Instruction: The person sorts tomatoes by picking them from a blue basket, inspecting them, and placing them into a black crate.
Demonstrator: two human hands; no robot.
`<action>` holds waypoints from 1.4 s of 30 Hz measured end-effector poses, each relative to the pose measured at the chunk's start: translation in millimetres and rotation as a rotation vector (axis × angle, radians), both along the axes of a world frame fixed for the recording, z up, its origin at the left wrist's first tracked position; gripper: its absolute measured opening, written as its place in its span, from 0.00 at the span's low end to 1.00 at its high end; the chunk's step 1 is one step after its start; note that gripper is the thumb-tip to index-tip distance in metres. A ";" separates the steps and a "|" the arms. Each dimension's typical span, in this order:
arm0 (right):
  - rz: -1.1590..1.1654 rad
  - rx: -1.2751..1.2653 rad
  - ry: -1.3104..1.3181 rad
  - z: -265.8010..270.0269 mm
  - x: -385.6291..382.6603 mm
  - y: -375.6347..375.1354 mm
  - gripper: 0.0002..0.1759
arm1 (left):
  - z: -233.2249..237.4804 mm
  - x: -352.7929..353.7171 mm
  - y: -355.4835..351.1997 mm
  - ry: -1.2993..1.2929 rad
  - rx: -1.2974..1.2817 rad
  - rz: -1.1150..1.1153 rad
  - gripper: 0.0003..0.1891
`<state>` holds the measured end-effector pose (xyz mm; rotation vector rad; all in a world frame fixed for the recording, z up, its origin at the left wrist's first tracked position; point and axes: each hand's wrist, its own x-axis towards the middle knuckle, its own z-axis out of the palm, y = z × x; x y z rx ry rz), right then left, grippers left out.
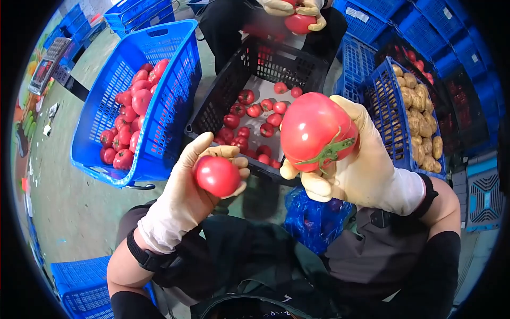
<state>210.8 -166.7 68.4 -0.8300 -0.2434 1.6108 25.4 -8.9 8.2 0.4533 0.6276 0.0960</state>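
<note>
My left hand (183, 183), in a cream glove, cups a small smooth tomato (217, 176) with the fingers curled round it. A much larger tomato (313, 130) with a green stem is held up in my gloved right hand (364, 165), closer to the camera. Both hands are above the near side of a black crate (297, 61), where several tomatoes (254, 110) lie on the pale bottom. To the left, a blue basket (178, 101) holds a heap of red tomatoes (127, 119).
Across the black crate, another person's gloved hands (313, 11) hold tomatoes. Potatoes (419, 106) fill a blue crate on the right. A blue plastic bag (317, 223) lies below my right hand. Stacked blue crates (430, 26) stand at the back right, and a scale (49, 66) stands far left.
</note>
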 end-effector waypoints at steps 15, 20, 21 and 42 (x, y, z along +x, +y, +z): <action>0.025 0.003 -0.042 -2.6 4.0 -1.4 0.41 | -4.7 -1.0 4.5 -0.086 0.054 0.048 0.27; 0.025 0.138 -0.315 5.1 10.0 -7.8 0.35 | -6.1 -3.8 4.3 -0.087 0.083 0.048 0.26; -0.029 0.184 -0.382 2.6 18.5 -9.0 0.33 | -7.5 -2.4 3.4 -0.088 0.115 0.053 0.25; -1.302 -0.470 -0.781 -114.7 124.7 -379.3 0.29 | -37.5 -1.6 10.0 0.144 0.161 0.038 0.22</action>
